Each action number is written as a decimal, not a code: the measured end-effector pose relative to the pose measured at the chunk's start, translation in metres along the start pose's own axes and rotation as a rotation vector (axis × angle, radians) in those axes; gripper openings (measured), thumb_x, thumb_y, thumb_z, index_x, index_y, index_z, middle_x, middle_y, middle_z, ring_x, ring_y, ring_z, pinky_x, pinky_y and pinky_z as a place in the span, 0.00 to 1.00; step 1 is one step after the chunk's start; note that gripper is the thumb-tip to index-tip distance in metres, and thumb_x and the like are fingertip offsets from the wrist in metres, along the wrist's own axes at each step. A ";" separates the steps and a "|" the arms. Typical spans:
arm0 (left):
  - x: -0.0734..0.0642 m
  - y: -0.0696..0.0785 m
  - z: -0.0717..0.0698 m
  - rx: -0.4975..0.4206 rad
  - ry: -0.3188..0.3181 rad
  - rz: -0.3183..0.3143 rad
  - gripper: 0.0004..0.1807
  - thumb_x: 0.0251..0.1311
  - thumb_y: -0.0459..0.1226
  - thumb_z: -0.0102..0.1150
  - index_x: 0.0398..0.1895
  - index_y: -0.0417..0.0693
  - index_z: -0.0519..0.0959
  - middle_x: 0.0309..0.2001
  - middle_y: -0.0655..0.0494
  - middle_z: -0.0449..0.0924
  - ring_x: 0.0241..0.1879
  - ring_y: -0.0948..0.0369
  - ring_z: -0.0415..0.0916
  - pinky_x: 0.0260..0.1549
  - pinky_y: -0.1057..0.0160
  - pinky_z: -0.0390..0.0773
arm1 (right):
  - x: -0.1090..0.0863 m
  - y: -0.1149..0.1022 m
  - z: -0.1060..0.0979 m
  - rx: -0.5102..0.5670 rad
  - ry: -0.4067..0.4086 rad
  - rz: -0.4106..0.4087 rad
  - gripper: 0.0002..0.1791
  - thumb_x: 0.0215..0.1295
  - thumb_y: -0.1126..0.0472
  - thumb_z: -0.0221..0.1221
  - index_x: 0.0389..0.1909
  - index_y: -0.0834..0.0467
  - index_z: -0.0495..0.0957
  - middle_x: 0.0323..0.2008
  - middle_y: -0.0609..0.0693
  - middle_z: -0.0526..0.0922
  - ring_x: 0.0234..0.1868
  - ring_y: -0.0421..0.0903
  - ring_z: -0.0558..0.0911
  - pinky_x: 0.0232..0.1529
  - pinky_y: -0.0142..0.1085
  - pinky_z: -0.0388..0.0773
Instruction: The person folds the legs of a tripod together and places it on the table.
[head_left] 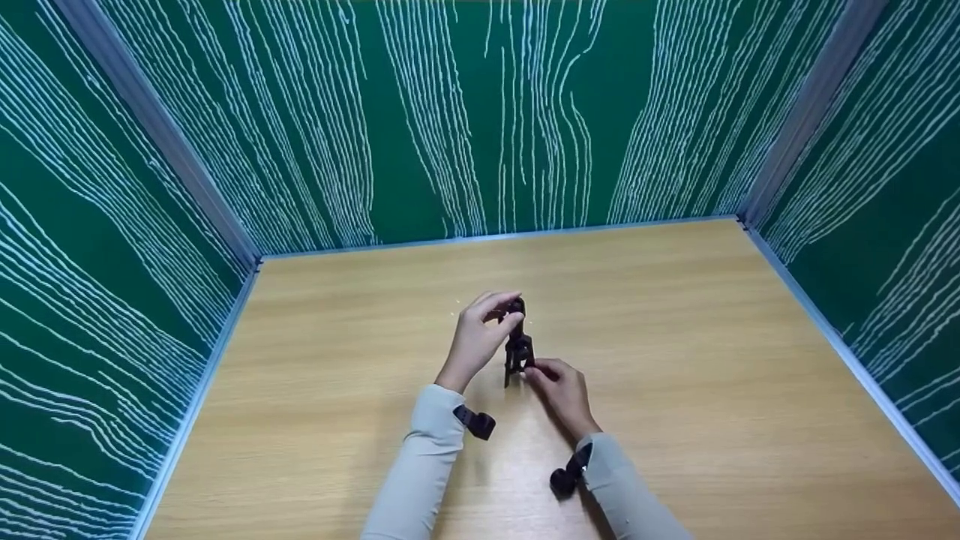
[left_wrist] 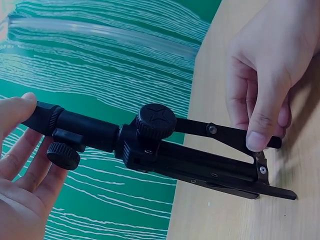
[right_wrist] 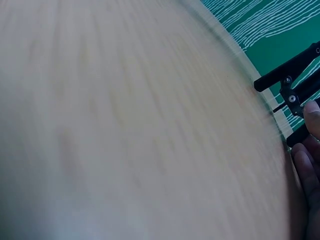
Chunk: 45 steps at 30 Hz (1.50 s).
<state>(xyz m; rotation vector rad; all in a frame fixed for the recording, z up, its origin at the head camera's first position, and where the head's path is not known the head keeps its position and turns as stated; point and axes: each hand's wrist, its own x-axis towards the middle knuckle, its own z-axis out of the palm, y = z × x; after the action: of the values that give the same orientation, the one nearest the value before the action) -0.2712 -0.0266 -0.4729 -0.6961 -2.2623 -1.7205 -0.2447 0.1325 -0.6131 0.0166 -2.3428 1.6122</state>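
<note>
A black mini tripod with folding legs stands upright over the table near its middle. In the left wrist view, the tripod shows a large round knob with a star mark, a smaller ribbed knob and hinged leg braces. My left hand grips its top end between thumb and fingers. Lower down, my right hand pinches one leg near its foot, thumb on top. Only the leg ends and part of the right hand appear in the right wrist view. The legs are partly spread.
The wooden table spreads out all round the hands. Green panels with wavy white lines enclose its back and both sides, joined by grey metal posts. Each wrist carries a small black camera.
</note>
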 end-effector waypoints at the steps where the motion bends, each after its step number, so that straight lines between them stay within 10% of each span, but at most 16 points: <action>1: 0.000 0.000 0.000 0.007 0.001 0.009 0.16 0.60 0.35 0.62 0.52 0.45 0.81 0.45 0.50 0.81 0.44 0.60 0.79 0.47 0.66 0.80 | 0.000 0.000 0.000 -0.002 -0.001 -0.005 0.10 0.56 0.61 0.67 0.37 0.61 0.86 0.37 0.55 0.87 0.40 0.50 0.84 0.43 0.32 0.79; 14: -0.001 -0.003 -0.002 -0.021 0.016 0.041 0.16 0.60 0.32 0.62 0.51 0.40 0.81 0.45 0.46 0.81 0.45 0.56 0.80 0.49 0.66 0.80 | 0.004 -0.001 -0.006 -0.063 -0.040 -0.133 0.08 0.56 0.64 0.67 0.36 0.62 0.86 0.32 0.53 0.87 0.36 0.51 0.84 0.43 0.37 0.81; 24: -0.009 0.027 -0.012 -0.077 0.075 0.025 0.14 0.59 0.26 0.60 0.49 0.32 0.80 0.46 0.38 0.80 0.46 0.51 0.80 0.50 0.59 0.80 | 0.013 -0.002 -0.018 -0.103 -0.003 -0.222 0.08 0.53 0.67 0.68 0.35 0.64 0.86 0.31 0.55 0.87 0.34 0.52 0.84 0.40 0.37 0.82; 45: -0.030 -0.023 -0.016 -0.278 0.276 -0.172 0.16 0.59 0.26 0.60 0.51 0.31 0.77 0.49 0.33 0.78 0.49 0.54 0.78 0.51 0.62 0.79 | 0.038 -0.005 -0.052 -0.303 0.035 -0.355 0.04 0.55 0.68 0.67 0.32 0.62 0.86 0.32 0.53 0.84 0.37 0.50 0.79 0.38 0.41 0.78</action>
<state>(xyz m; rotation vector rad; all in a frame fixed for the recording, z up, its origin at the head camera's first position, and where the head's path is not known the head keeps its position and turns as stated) -0.2579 -0.0540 -0.5009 -0.2916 -1.9664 -2.0919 -0.2677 0.1841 -0.5822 0.3172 -2.3677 1.0776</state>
